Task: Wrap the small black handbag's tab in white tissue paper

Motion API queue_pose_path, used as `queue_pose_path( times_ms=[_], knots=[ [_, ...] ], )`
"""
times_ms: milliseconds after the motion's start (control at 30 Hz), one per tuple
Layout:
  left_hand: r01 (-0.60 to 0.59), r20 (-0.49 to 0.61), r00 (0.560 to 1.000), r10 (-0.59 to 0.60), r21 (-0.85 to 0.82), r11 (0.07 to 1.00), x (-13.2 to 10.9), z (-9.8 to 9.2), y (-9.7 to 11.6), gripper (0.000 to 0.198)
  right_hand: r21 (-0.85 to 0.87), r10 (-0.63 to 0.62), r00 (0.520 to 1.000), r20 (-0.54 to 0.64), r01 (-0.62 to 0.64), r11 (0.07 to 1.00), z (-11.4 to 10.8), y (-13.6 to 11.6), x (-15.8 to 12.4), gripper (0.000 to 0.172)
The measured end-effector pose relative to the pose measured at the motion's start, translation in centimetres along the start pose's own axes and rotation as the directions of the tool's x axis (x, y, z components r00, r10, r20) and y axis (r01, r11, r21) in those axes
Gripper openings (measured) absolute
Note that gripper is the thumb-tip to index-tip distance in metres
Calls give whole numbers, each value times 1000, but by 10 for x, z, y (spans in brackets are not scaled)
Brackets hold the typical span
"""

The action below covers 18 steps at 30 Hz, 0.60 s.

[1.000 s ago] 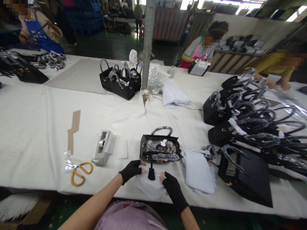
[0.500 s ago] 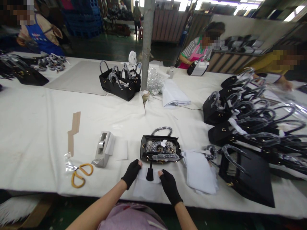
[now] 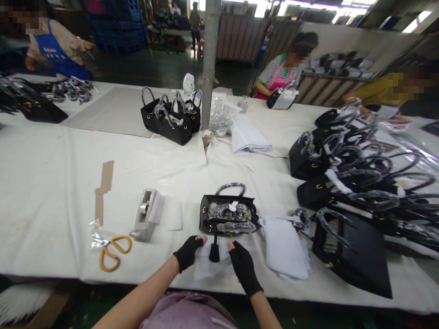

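Shifted slightly since half a second before: both gloved hands drawn a little closer around the small black leather tag (image 3: 214, 252), white tissue sheet (image 3: 206, 267) now folded up narrower beneath it. Left hand in black fingerless glove (image 3: 188, 252) set just left of the tag, fingers curled and pinching the tissue's upper left edge. Right hand in black fingerless glove (image 3: 243, 266) set just right of the tag, fingers closed on the tissue's right edge. Tag hanging by a thin strap from the small open black leather handbag (image 3: 228, 214), just behind it on the white cloth-covered table (image 3: 51, 196). Further left of the tag: grey tape dispenser (image 3: 147, 220), orange-handled scissors (image 3: 113, 252). Right of the tag: stack of white tissue (image 3: 285, 246), then many black handbags with wrapped handles (image 3: 353, 183).
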<state>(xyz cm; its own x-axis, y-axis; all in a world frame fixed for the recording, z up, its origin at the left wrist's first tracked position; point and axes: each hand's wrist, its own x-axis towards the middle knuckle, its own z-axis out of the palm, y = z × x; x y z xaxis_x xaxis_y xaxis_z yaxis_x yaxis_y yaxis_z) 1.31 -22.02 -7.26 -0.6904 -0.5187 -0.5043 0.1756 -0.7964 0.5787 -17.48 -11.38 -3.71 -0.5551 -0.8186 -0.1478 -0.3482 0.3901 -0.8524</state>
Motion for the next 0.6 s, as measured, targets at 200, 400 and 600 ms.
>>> queue_pose_path(
  times_ms=[200, 400, 600],
  knots=[
    [53, 90, 995, -47, -65, 996, 6, 0, 4, 47, -282, -349, 927, -138, 301, 911, 1, -21, -22, 33],
    [165, 125, 981, -151, -107, 980, 17, 7, 5, 54, -337, -398, 917, -28, 366, 867, 34, -8, -23, 32],
    [77, 1, 997, -78, -119, 990, 7, 22, 11, 45, -55, -19, 995, 95, 24, 998, 26, -29, -34, 44]
  ],
)
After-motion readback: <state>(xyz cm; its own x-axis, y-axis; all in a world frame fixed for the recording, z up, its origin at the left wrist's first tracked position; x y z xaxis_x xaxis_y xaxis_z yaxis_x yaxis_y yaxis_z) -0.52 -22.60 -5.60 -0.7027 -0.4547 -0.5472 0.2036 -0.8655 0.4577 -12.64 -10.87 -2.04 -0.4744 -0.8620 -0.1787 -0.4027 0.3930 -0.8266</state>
